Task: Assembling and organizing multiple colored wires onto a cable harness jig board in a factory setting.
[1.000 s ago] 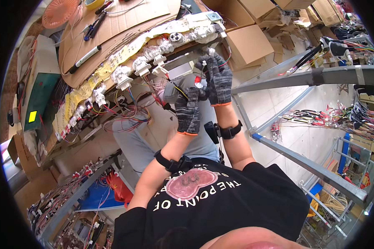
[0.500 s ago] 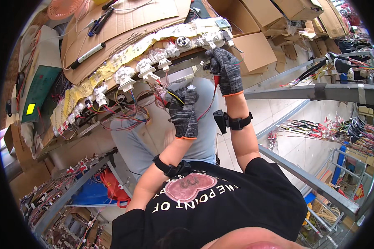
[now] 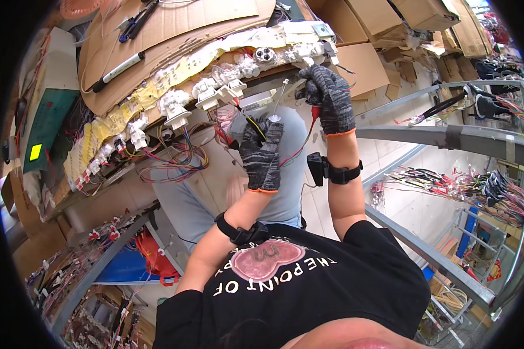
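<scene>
My left hand [image 3: 261,154], in a grey-black knit glove with an orange cuff, is closed around a bundle of thin wires [image 3: 254,125]. A white plug connector [image 3: 275,118] sticks out above its fingers, and a thin white lead with a small tip rises beyond it. My right hand [image 3: 332,102], gloved alike, has its fingers curled near the right end of the connector board [image 3: 239,72]. From its palm side hangs a red-sleeved clip or probe [image 3: 315,112] on a red wire; its tip is hidden. White connector housings [image 3: 173,107] line the board's near edge.
On brown cardboard [image 3: 174,41] lie a marker pen [image 3: 119,72] and blue-handled pliers [image 3: 135,28]. A green-fronted device [image 3: 49,129] with a lit yellow screen stands left. Cardboard boxes [image 3: 355,64] are at the far right. Metal rails [image 3: 448,135] and hanging wire harnesses [image 3: 448,183] flank me.
The whole view has shifted slightly, with the board and my right hand sitting a little farther right. Both hands keep their grips, and the thin white lead leans a bit more to the right.
</scene>
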The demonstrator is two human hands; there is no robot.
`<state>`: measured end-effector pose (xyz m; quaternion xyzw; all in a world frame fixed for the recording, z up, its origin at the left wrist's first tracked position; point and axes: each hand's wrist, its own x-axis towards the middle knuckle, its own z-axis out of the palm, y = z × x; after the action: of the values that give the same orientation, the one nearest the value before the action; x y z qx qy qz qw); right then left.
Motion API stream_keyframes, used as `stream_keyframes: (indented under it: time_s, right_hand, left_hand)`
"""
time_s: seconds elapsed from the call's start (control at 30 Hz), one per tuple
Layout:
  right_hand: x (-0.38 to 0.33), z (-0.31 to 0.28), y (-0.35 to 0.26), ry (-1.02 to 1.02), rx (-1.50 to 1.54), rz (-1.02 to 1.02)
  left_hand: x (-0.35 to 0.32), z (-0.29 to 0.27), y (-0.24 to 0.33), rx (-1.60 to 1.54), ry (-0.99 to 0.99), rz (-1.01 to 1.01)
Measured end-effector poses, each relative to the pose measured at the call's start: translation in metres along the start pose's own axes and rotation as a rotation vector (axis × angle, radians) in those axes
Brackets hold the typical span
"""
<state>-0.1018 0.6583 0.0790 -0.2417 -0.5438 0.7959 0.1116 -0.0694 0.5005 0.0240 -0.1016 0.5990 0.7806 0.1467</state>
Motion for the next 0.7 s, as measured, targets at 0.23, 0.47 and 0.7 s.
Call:
stream_keyframes:
  time_s: [0.23, 0.47, 0.7]
  right_hand:
    - [-0.004, 0.005, 0.001, 0.061, -0.039, 0.012]
    - [-0.004, 0.005, 0.003, 0.052, -0.139, -0.075]
    - [-0.004, 0.016, 0.000, 0.113, -0.062, 0.001]
  left_hand:
    - [0.001, 0.003, 0.002, -0.282, -0.031, -0.016]
    - [-0.001, 0.009, 0.008, -0.216, -0.071, 0.077]
    - [-0.002, 0.006, 0.009, -0.147, -0.146, 0.128]
